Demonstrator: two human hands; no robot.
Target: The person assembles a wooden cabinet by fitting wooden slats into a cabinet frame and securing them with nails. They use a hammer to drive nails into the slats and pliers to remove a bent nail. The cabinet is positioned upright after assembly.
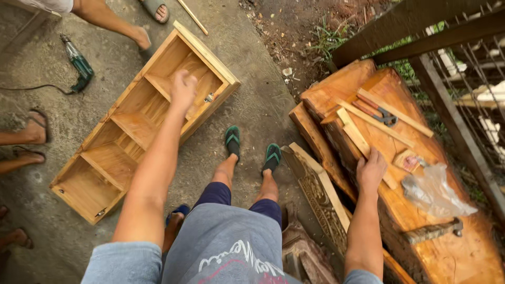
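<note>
We stand over a long wooden shelf unit (142, 121) lying open-side up on the concrete floor (252, 105); our left hand (182, 88) hovers above its compartments, loosely curled, holding nothing. Our right hand (371, 169) presses, fingers curled, on a slat (363, 143) atop the thick slab surface (447, 247), likely steadying us; pliers (383, 114) lie beyond

Under the left hand (183, 89) lies a pale honey-coloured wooden shelf box (138, 123). By the right hand (371, 171) sits an orange-brown slab (447, 247) with lighter tan sticks (363, 142). Green sandals (252, 147) show between the hands; a drill (79, 66), seemingly dark green, lies far beyond the left.
</note>
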